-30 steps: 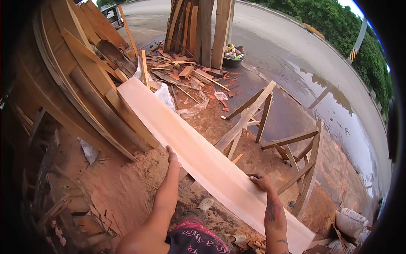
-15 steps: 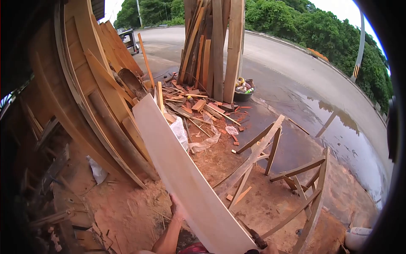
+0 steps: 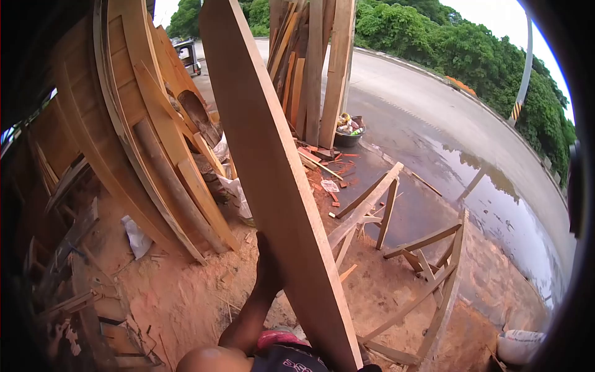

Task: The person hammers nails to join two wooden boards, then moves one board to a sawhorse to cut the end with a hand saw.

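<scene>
A long, wide wooden plank (image 3: 279,167) rises steeply in front of me, its broad face in shadow and one narrow edge catching the light. My left hand (image 3: 268,263) grips the plank's left edge at its lower middle; part of the fingers is hidden in shadow and against the board. The plank's lower end comes down close to my dark shirt (image 3: 291,359). My right hand is hidden behind or below the plank's bottom end.
Two wooden trestles (image 3: 365,214) (image 3: 449,291) stand to the right. Tall boards (image 3: 180,161) lean on the left, more boards (image 3: 316,80) stand upright ahead. Wood scraps, a black basin (image 3: 347,139) and a white sack (image 3: 520,347) lie around. A puddle (image 3: 496,204) borders the road.
The plank has been raised and turned, so its top reaches the upper frame edge and its narrow edge shows. My right hand, visible earlier near a dark tool at the bottom, is out of sight.
</scene>
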The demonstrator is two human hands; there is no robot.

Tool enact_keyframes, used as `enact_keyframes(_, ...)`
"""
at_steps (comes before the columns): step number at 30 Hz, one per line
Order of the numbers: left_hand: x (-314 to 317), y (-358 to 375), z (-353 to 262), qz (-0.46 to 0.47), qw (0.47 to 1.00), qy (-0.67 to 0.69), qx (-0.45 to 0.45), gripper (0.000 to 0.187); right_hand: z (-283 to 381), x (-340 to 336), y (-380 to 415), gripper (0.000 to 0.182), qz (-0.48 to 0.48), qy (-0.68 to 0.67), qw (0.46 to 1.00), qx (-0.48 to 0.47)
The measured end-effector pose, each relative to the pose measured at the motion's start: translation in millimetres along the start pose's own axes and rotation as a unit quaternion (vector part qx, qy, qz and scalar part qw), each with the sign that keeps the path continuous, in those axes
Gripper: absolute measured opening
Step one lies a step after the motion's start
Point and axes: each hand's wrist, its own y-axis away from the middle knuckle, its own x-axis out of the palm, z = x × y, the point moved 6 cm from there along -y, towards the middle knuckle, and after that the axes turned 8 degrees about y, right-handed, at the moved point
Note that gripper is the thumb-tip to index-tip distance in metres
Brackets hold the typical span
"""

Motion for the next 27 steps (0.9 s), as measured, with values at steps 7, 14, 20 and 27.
enact_keyframes(7,42,32,-116,-0.022,0.998,0.012,-0.050,0.087,-82,15,-44,0.032,-0.089,-0.153,0.983,-0.041)
enact_keyframes(14,54,56,-155,-0.140,0.959,0.247,0.011,0.096,-107,-51,-17,0.044,-0.183,-0.431,0.884,0.009)
enact_keyframes(20,29,67,-145,-0.270,0.958,0.064,0.078,0.075,-103,-83,-26,0.045,-0.289,-0.560,0.777,-0.007)
enact_keyframes(27,66,37,-154,0.018,0.982,-0.012,0.185,0.062,-130,-97,-1,0.033,-0.435,-0.660,0.613,-0.003)
